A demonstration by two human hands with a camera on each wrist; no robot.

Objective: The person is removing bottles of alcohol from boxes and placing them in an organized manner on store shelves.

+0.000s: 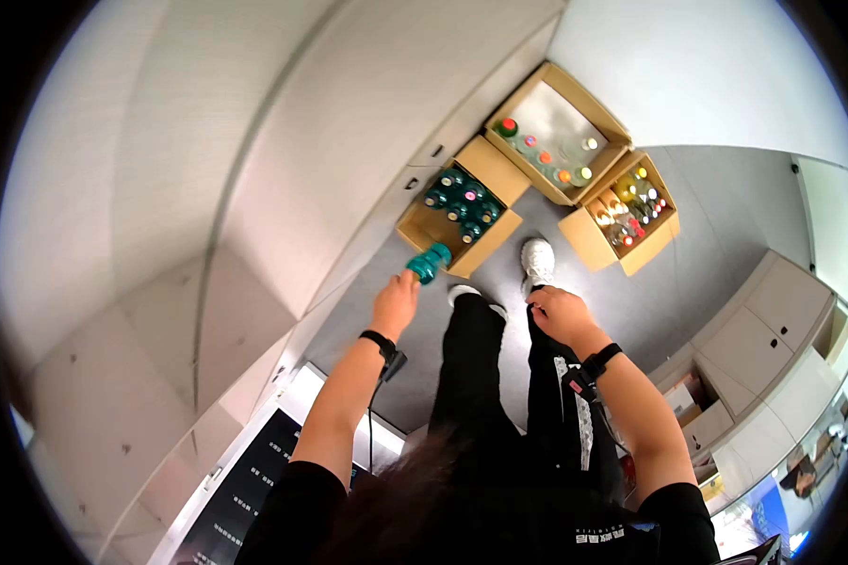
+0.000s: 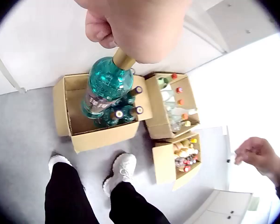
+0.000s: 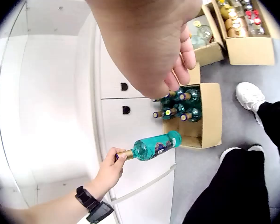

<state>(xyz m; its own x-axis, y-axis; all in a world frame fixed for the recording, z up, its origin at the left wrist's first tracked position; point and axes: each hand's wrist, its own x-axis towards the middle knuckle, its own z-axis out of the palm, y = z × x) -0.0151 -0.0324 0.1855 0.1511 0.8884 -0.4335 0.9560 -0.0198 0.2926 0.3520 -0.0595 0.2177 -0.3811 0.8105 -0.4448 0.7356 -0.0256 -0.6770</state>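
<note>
My left hand [image 1: 396, 303] grips a teal glass bottle [image 3: 157, 146] by its gold-wrapped neck. In the right wrist view the bottle is tilted, nearly level, its base toward a cardboard box [image 3: 211, 114]. Several like teal bottles [image 1: 462, 202] stand together at the far side of that box, while its near part shows bare cardboard. A dark label with pale lettering shows on the held bottle's side. My right hand [image 1: 563, 315] hangs over my right leg with relaxed, loosely bent fingers [image 3: 181, 70] and holds nothing.
Behind stands a larger box [image 1: 561, 193] of clear bottles with red, orange and yellow caps. Right of it a smaller box [image 1: 650, 250] holds mixed bottles. Pale cabinets [image 1: 349, 235] line the left side. White shoes [image 1: 537, 259] stand on the grey floor just before the boxes.
</note>
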